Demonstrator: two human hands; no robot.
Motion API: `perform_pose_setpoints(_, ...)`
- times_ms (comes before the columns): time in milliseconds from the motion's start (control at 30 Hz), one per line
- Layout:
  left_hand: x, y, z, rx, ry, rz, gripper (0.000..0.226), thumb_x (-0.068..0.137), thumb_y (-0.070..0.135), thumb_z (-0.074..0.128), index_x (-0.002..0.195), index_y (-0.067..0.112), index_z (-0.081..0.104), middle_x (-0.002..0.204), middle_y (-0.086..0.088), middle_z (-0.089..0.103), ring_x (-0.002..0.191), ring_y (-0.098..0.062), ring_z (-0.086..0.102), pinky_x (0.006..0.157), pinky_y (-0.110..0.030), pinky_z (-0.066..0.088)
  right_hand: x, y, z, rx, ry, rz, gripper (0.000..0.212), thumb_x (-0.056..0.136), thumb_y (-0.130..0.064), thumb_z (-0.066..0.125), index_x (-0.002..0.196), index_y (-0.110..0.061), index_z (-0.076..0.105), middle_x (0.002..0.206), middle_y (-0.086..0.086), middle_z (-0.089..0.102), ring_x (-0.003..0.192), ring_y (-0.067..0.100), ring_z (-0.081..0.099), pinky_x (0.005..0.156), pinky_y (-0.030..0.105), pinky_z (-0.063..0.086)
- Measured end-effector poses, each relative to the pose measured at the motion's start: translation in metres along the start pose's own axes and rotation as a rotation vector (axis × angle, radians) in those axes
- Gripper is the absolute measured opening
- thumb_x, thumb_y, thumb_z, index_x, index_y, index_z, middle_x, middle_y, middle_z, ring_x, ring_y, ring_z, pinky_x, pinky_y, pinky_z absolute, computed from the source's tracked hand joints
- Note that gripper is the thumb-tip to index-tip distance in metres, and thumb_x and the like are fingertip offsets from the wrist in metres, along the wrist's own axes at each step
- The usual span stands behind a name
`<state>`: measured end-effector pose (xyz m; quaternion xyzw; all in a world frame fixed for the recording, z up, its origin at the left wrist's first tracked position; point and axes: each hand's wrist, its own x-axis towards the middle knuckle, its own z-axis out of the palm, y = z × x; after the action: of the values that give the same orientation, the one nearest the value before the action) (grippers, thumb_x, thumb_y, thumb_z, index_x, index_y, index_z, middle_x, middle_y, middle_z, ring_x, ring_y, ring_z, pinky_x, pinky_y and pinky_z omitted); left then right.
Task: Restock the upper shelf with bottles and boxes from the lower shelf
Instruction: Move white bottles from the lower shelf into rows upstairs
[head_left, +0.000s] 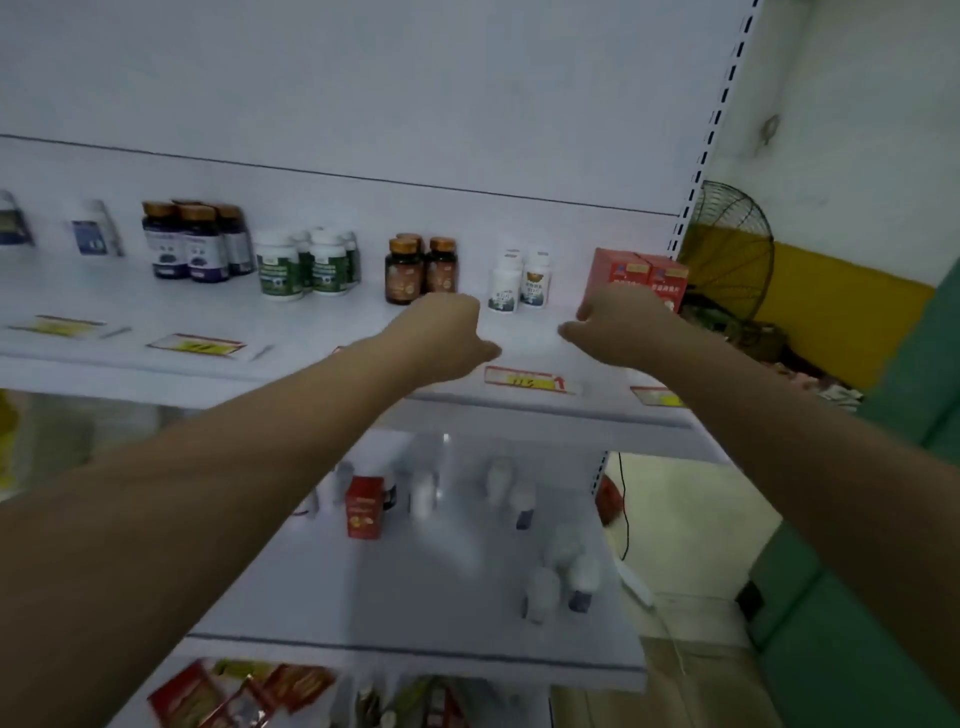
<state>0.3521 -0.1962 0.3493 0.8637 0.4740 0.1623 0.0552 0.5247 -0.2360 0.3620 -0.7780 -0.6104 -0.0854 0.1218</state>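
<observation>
Head view: upper shelf (311, 322) runs across, white. Far L sits a blurry bottle (13, 223), then a white bottle w/ blue label (93, 231). Next come dark blue bottles (192, 244) w/ gold caps, then green-label bottles (306, 265) w/ white lids. Yellow price tags (195, 344) lie flat along the front edge. Way down at the bottom L are red packets (234, 691).

Mid shelf: brown bottles (415, 270) w/ gold caps stand close together. L hand (441, 332) is up just in front of them. Its fingers are bent loose, thumb poking out to the R, and I see nothing in it. Under that arm, the lower shelf (415, 613) has one red box (364, 506) standing up, w/ blurry pale bottles (423, 493) beside it.

Up top again, small white bottles (519, 280) stand btw the two hands, further back. R hand (618, 327) is up against the red boxes (644, 273), thumb out to the L, covering their lower front. Its fingers are hidden, so can't tell if it grips a box or just touches. Those boxes sit side by side at the R end of the upper shelf. Below them, more white bottles (563, 571) are on the lower shelf, too blurry to count. Far R, past the shelf post, is a round wire fan (737, 244).
</observation>
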Motion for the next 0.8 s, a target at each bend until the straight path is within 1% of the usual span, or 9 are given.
perform_pose_setpoints(100,-0.045,-0.015,-0.005,-0.098,0.121,0.082,0.048,0.091,0.037,0.054,0.13,0.009,0.051,0.132,-0.011,0.053,0.119,-0.025,0.049,0.096,-0.033,0.04,-0.039,-0.04,-0.001,0.086,0.104,0.003,0.037,0.09,-0.029,0.052,0.102,0.003,0.066,0.098,0.018,0.068,0.088,0.03,0.064,0.081,0.04,0.055)
perform_pose_setpoints(133,-0.06,-0.018,-0.003,-0.142,0.13,0.098,0.048,0.091,0.037,0.054,0.131,0.011,0.05,0.133,-0.01,0.051,0.121,-0.024,0.047,0.098,-0.033,0.039,-0.055,-0.053,0.0,0.121,0.129,-0.005,0.035,0.09,-0.028,0.053,0.099,0.004,0.066,0.095,0.017,0.068,0.087,0.03,0.064,0.079,0.039,0.054)
perform_pose_setpoints(200,-0.087,-0.022,0.009,-0.219,0.093,0.145,0.046,0.091,0.035,0.054,0.131,0.014,0.049,0.132,-0.008,0.05,0.123,-0.023,0.046,0.1,-0.033,0.037,-0.089,-0.07,0.012,0.189,0.137,0.006,0.03,0.089,-0.027,0.054,0.096,-0.001,0.065,0.089,0.012,0.066,0.083,0.025,0.061,0.074,0.032,0.05)
perform_pose_setpoints(267,-0.109,-0.023,0.033,-0.257,0.015,0.197,0.045,0.091,0.033,0.055,0.131,0.014,0.049,0.133,-0.007,0.05,0.123,-0.023,0.046,0.103,-0.034,0.038,-0.12,-0.072,0.037,0.236,0.085,0.05,0.023,0.089,-0.028,0.055,0.097,-0.008,0.063,0.091,0.007,0.064,0.08,0.019,0.056,0.07,0.027,0.044)
perform_pose_setpoints(333,-0.127,-0.024,0.067,-0.258,-0.095,0.219,0.044,0.091,0.033,0.054,0.131,0.013,0.049,0.132,-0.007,0.051,0.121,-0.022,0.048,0.102,-0.033,0.039,-0.145,-0.063,0.071,0.254,-0.022,0.116,0.025,0.09,-0.029,0.053,0.104,-0.01,0.062,0.1,0.008,0.063,0.081,0.019,0.057,0.07,0.026,0.042)
perform_pose_setpoints(467,-0.147,-0.028,0.147,-0.266,-0.339,0.118,0.048,0.092,0.031,0.053,0.134,0.009,0.044,0.135,-0.013,0.047,0.122,-0.027,0.046,0.102,-0.034,0.04,-0.187,-0.035,0.152,0.28,-0.199,0.25,0.034,0.092,-0.024,0.053,0.12,-0.005,0.056,0.117,0.018,0.057,0.101,0.03,0.059,0.075,0.026,0.042)
perform_pose_setpoints(600,-0.165,-0.026,0.224,-0.291,-0.529,0.02,0.047,0.093,0.028,0.051,0.134,0.006,0.042,0.133,-0.015,0.046,0.121,-0.028,0.046,0.101,-0.035,0.04,-0.223,-0.017,0.227,0.278,-0.353,0.317,0.039,0.091,-0.024,0.054,0.126,-0.006,0.051,0.123,0.018,0.054,0.112,0.033,0.054,0.093,0.034,0.046)
perform_pose_setpoints(733,-0.157,-0.021,0.278,-0.307,-0.535,-0.028,0.042,0.091,0.026,0.051,0.129,0.008,0.047,0.124,-0.013,0.05,0.116,-0.029,0.049,0.096,-0.037,0.042,-0.225,0.012,0.27,0.278,-0.406,0.339,0.043,0.09,-0.022,0.055,0.13,-0.006,0.048,0.124,0.016,0.053,0.114,0.032,0.053,0.095,0.035,0.046)
perform_pose_setpoints(800,-0.143,-0.019,0.299,-0.304,-0.529,-0.05,0.045,0.091,0.027,0.052,0.131,0.009,0.045,0.126,-0.014,0.05,0.116,-0.029,0.049,0.096,-0.037,0.042,-0.217,0.031,0.285,0.27,-0.41,0.368,0.045,0.091,-0.022,0.054,0.133,-0.007,0.046,0.127,0.015,0.051,0.115,0.031,0.053,0.095,0.035,0.045)
